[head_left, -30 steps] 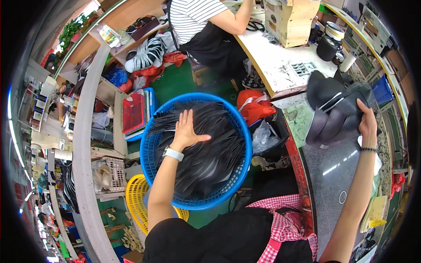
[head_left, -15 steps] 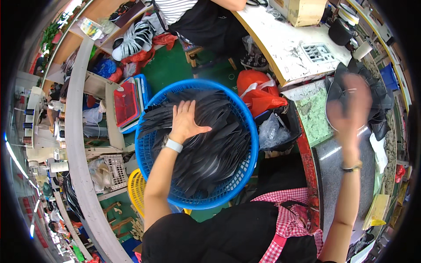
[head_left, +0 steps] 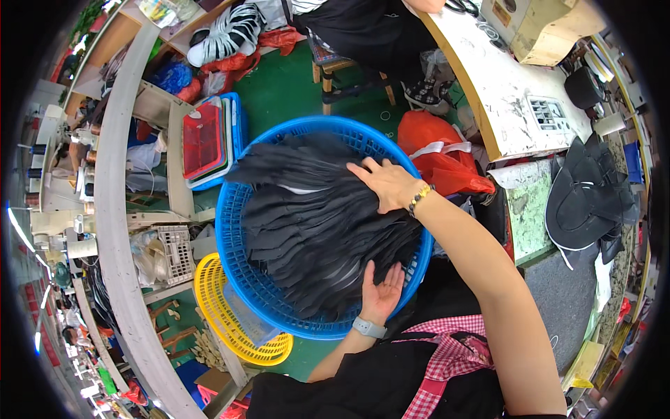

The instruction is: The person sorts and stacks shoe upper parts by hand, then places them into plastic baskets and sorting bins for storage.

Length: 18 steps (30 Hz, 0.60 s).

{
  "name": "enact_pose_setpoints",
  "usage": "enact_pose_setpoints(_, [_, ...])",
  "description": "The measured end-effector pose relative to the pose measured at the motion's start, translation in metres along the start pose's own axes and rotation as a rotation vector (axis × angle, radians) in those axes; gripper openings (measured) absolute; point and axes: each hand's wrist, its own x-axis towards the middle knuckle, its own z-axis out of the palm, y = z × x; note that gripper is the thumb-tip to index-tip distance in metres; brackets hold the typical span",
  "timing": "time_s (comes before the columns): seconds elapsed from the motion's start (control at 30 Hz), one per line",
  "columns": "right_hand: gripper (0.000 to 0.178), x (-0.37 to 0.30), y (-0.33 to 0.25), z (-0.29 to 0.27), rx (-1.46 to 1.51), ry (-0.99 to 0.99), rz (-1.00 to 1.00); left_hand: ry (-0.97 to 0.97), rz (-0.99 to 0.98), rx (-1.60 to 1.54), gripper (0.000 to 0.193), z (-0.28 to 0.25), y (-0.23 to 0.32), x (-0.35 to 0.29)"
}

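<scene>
A round blue plastic basket (head_left: pixel 234 279) holds a heaped pile of thin black cut pieces (head_left: pixel 307 223), layered like strips of fabric or leather. My right hand (head_left: pixel 391 185), with a beaded bracelet at its wrist, rests on the pile's right side, thumb and fingers apart. Lower down, by the near right wall, my left hand (head_left: pixel 380 297) wears a light-banded watch and lies palm up against the pile's edge, fingers stretched. Neither hand visibly grips a piece. More black sewn pieces (head_left: pixel 586 195) lie on the bench to the right.
A yellow basket (head_left: pixel 209 297) stands left of the blue one. Red bags (head_left: pixel 440 157) sit beyond its right side. A white worktable (head_left: pixel 488 91) stands far right, with a seated person (head_left: pixel 363 31) beside it. Stacked trays (head_left: pixel 204 143) lean at the far left.
My right hand has come from the black pieces on the bench over to the basket's pile. My left hand has shifted from the pile's top to its near right edge.
</scene>
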Motion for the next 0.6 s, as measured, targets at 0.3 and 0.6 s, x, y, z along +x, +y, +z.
enact_pose_setpoints(0.3, [0.083,-0.031,-0.024,0.033,-0.056,0.212,0.032,0.037,0.106,-0.168,0.046,0.005,0.003,0.007])
enact_pose_setpoints(0.6, [0.068,-0.189,-0.101,0.017,-0.189,0.432,0.082,-0.130,0.146,-0.004,0.026,-0.032,-0.028,-0.056])
